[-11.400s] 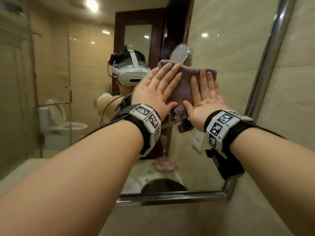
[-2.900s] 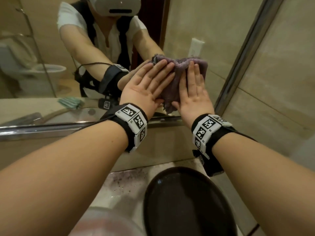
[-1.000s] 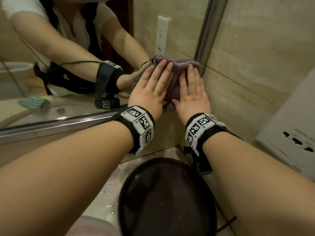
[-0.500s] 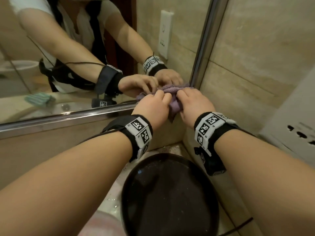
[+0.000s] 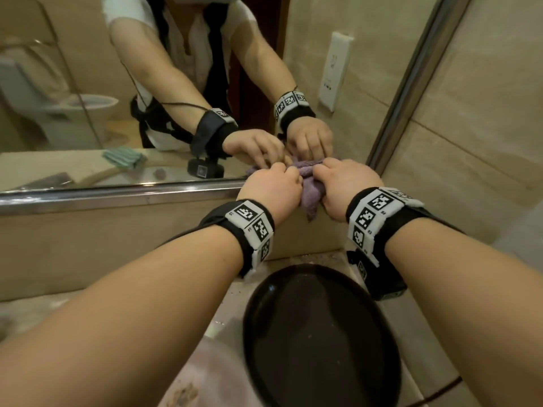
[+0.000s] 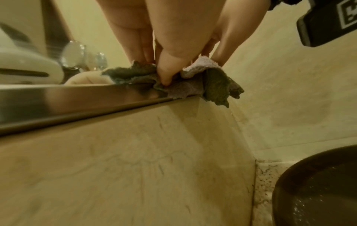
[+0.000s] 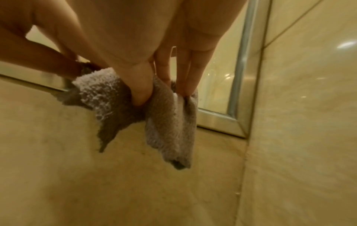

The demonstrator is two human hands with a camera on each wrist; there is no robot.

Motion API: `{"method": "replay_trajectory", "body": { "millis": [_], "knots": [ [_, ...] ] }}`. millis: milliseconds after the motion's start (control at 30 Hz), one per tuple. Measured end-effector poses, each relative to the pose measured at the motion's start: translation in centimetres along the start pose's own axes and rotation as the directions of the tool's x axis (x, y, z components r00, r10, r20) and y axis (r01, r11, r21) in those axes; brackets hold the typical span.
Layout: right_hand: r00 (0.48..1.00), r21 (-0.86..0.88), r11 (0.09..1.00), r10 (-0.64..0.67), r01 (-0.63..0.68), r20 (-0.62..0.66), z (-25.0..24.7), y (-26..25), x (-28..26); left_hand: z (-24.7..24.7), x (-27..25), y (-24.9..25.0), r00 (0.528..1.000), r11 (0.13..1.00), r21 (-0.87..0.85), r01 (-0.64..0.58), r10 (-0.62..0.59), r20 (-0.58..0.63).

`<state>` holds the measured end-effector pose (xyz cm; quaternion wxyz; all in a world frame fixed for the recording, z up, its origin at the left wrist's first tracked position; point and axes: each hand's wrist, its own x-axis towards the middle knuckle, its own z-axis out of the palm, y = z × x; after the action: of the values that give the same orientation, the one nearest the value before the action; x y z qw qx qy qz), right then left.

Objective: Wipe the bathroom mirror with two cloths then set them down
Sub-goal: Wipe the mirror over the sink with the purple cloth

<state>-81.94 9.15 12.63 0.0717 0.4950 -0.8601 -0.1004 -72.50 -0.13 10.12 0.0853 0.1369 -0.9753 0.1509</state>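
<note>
A purple terry cloth (image 5: 307, 183) is bunched at the mirror's (image 5: 88, 69) lower right corner, over the metal bottom frame (image 5: 117, 192). My left hand (image 5: 271, 188) pinches its left part, thumb and fingers curled into the fabric. In the left wrist view the cloth (image 6: 185, 85) drapes over the frame edge. My right hand (image 5: 342, 188) grips the cloth's right part. In the right wrist view the cloth (image 7: 168, 122) hangs in folds below the fingers (image 7: 191, 76). A second, green cloth (image 5: 123, 156) shows only as a reflection, lying on the counter.
A black round basin (image 5: 320, 333) sits right under my wrists on the speckled counter (image 5: 223, 318). Tiled walls close in on the right (image 5: 470, 113). The mirror's vertical frame (image 5: 411, 83) runs just right of my hands. A pinkish object (image 5: 205, 377) sits at the bottom edge.
Over the last second both hands slid down the glass to the bottom frame and went from flat on the cloth to curled, bunching it up.
</note>
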Motion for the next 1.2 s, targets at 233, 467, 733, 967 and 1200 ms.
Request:
{"method": "replay_trajectory", "body": {
  "millis": [233, 467, 733, 967, 1200],
  "knots": [
    [0.997, -0.045, 0.997, -0.068, 0.070, 0.044, -2.4, -5.2, 0.5, -0.7, -3.7, -3.6, 0.989, 0.990, -0.063, 0.124, -0.118, 0.091],
    [0.998, 0.149, 0.986, -0.068, 0.069, -0.010, -0.3, -10.5, 0.2, -0.3, -6.8, -7.1, 0.983, 0.987, -0.043, 0.156, -0.151, 0.107],
    [0.974, -0.032, 0.995, -0.096, 0.092, -0.205, -3.8, -6.9, -0.3, -1.3, -5.9, -6.2, 0.965, 0.986, -0.034, 0.165, -0.154, 0.214],
    [0.984, 0.009, 0.993, 0.115, -0.115, -0.139, -2.2, -1.4, -0.7, -0.5, -1.2, -1.7, 0.981, 0.980, -0.145, 0.135, -0.112, 0.156],
    [0.995, 0.164, 0.982, 0.096, -0.088, -0.040, 0.8, -0.4, -0.9, 0.1, 0.4, -0.4, 0.972, 0.957, -0.214, 0.194, -0.158, 0.175]
  ]
}}
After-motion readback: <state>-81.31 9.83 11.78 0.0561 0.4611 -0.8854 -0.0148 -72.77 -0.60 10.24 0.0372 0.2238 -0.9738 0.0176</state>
